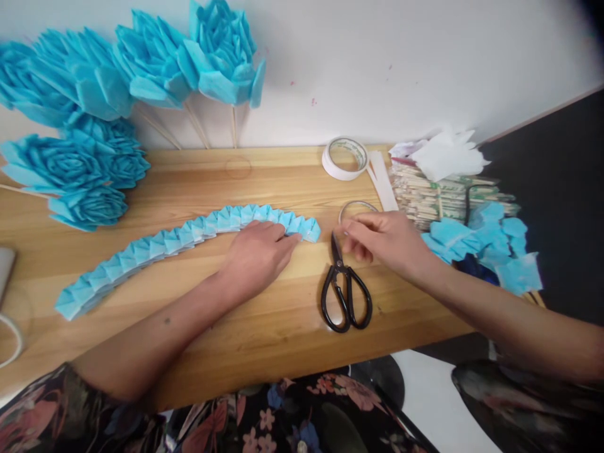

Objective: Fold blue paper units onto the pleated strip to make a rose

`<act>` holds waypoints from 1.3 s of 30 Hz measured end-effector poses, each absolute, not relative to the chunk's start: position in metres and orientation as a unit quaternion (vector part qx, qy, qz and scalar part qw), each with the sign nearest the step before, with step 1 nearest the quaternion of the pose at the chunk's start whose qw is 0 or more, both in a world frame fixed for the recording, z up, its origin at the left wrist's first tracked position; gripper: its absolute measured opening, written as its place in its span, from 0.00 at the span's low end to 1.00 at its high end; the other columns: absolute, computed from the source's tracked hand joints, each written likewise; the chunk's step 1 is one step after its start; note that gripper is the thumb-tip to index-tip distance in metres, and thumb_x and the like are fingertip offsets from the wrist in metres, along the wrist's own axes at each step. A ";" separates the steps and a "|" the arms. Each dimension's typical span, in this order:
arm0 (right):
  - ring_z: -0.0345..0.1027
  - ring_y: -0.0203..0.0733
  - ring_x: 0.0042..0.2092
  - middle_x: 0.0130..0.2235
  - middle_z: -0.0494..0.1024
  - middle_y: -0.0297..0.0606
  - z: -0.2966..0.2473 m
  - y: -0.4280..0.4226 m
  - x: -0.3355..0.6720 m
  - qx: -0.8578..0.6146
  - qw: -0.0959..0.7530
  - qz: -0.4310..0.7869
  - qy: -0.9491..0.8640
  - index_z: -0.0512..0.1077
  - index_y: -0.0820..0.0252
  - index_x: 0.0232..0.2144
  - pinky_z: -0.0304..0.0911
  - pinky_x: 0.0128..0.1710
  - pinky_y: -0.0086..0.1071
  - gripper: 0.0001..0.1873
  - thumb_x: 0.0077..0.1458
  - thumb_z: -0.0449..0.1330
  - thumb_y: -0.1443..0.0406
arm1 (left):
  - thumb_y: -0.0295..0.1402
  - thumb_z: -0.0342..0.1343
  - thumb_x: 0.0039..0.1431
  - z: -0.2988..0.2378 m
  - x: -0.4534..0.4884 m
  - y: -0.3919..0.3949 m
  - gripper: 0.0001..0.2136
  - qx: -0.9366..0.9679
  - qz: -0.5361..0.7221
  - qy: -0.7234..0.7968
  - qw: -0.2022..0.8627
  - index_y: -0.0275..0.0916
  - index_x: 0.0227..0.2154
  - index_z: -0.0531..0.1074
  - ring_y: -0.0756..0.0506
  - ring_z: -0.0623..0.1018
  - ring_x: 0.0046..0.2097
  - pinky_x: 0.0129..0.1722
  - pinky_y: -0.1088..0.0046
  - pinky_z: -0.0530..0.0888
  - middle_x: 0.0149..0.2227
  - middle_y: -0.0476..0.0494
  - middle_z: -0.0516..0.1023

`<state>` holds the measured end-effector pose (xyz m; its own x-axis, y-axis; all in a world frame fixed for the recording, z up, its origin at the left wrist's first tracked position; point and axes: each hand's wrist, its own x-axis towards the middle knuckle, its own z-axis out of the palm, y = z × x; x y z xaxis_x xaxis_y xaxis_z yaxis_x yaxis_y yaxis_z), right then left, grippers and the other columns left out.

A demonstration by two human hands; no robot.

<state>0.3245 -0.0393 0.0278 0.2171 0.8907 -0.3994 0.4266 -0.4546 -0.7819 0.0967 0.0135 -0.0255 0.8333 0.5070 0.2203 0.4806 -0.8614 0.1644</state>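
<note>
A curved strip of overlapping folded light-blue paper pieces (pixel 155 244) lies across the wooden table. My left hand (pixel 257 251) rests over its right part, fingers bent onto the paper and pressing it. To the right, my right hand (pixel 382 242) hovers with thumb and forefinger brought together and the other fingers curled. Whatever is between those fingertips is too small to make out. A thin pale loop (pixel 356 203) curves just behind this hand, partly hidden by it. Black-handled scissors (pixel 340 277) lie under and beside the right fingertips, tips pointing away from me.
Large blue paper flowers on sticks (pixel 155 60) lean at the back left, with more flowers (pixel 70 167) below. A roll of white tape (pixel 330 165) and white strips (pixel 383 181) lie at the back. Bundled thin sticks (pixel 419 192) and blue paper pieces (pixel 476 239) are at right.
</note>
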 end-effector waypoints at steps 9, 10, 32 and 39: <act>0.70 0.50 0.50 0.46 0.81 0.42 0.002 -0.014 0.328 -0.517 0.198 0.136 -0.822 0.77 0.55 0.44 0.64 0.52 0.45 0.17 0.59 0.53 0.73 | 0.31 0.45 0.70 -0.025 0.097 0.013 0.15 0.957 0.121 0.260 0.038 0.39 0.40 0.78 0.45 0.71 0.32 0.33 0.67 0.65 0.28 0.43 0.74; 0.70 0.50 0.50 0.46 0.81 0.42 -0.002 -0.012 0.329 -0.513 0.194 0.129 -0.826 0.77 0.55 0.43 0.64 0.52 0.45 0.17 0.59 0.52 0.73 | 0.32 0.45 0.70 -0.025 0.097 0.013 0.15 0.957 0.119 0.260 0.038 0.39 0.40 0.78 0.45 0.71 0.32 0.33 0.67 0.65 0.28 0.44 0.74; 0.73 0.44 0.44 0.40 0.81 0.40 -0.015 -0.006 0.329 -0.503 0.210 0.171 -0.821 0.77 0.58 0.37 0.65 0.44 0.36 0.12 0.61 0.54 0.72 | 0.32 0.44 0.70 -0.020 0.099 0.013 0.15 0.955 0.077 0.277 0.079 0.38 0.42 0.78 0.43 0.72 0.34 0.35 0.66 0.65 0.30 0.42 0.75; 0.72 0.46 0.42 0.39 0.80 0.44 -0.016 -0.008 0.327 -0.486 0.186 0.124 -0.845 0.78 0.60 0.39 0.67 0.43 0.38 0.15 0.64 0.51 0.70 | 0.31 0.44 0.69 -0.018 0.097 0.014 0.15 0.954 0.080 0.275 0.085 0.39 0.40 0.78 0.43 0.71 0.33 0.34 0.66 0.64 0.29 0.42 0.74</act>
<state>0.3271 -0.0076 -0.0165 -0.4596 0.8668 0.1934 0.7748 0.4977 -0.3898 0.0972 0.0136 -0.0180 0.8363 0.5380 0.1056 0.5109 -0.8346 0.2062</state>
